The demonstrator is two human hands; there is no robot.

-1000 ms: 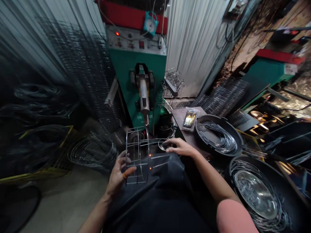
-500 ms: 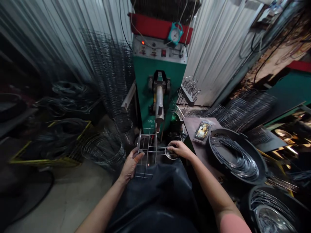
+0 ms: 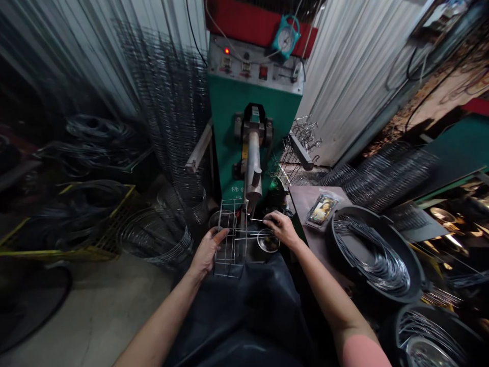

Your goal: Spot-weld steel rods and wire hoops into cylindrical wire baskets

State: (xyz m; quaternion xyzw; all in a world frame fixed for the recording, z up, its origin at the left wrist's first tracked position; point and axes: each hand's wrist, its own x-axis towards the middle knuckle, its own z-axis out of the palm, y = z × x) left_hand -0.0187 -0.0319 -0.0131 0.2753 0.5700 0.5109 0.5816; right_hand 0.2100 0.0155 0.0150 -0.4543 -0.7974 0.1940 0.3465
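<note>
A small wire rack [image 3: 228, 255] of thin crossing rods stands in front of the machine, with my left hand [image 3: 208, 250] closed on its left side. Straight rods run from the rack to a wire ring [image 3: 268, 250] on the right. My right hand [image 3: 280, 228] pinches a short thin metal rod [image 3: 256, 219], whose free end points left toward the tip of the welding arm [image 3: 253, 168]. That arm juts out of a green spot welding machine [image 3: 225, 122], just above the rack. What lies under the rack is too dark to tell.
On the right, a round black tub [image 3: 340, 265] holds bent wires beside a bagged item [image 3: 322, 209] on a brown board [image 3: 301, 196]. Tall stacks of wire rings [image 3: 171, 102] and a yellow-edged crate [image 3: 110, 224] stand left. A dark apron [image 3: 244, 316] covers my lap.
My right hand has come off the wire ring and now holds a short rod slightly higher, near the welding tip. My left hand keeps its hold on the rack. The view has shifted a little.
</note>
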